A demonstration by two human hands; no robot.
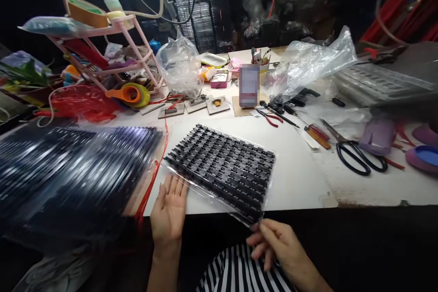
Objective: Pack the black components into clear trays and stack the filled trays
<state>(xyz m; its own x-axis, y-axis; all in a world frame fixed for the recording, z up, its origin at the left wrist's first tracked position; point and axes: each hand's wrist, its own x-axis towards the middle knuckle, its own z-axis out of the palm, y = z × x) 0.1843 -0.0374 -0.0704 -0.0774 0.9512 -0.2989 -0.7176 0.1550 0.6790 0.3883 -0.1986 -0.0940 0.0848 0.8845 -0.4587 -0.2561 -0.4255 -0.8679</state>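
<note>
A clear plastic tray [226,164] filled with rows of small black parts lies tilted over the front part of the white table. My right hand [273,244] pinches its near right corner between thumb and forefinger, the other fingers curled loosely below. On the near left side, my left hand [171,207] has its palm up and its fingers stretched out, the fingertips at or under the tray's edge. Stacks of similar clear trays [78,159] with dark contents stand to the left.
Large scissors [356,150], red-handled pliers [272,116] and an orange-handled tool [318,137] lie right. A phone [249,85] stands behind the tray. A pink rack [137,45] rises back left; red string [150,191] hangs over the table's front edge [301,211].
</note>
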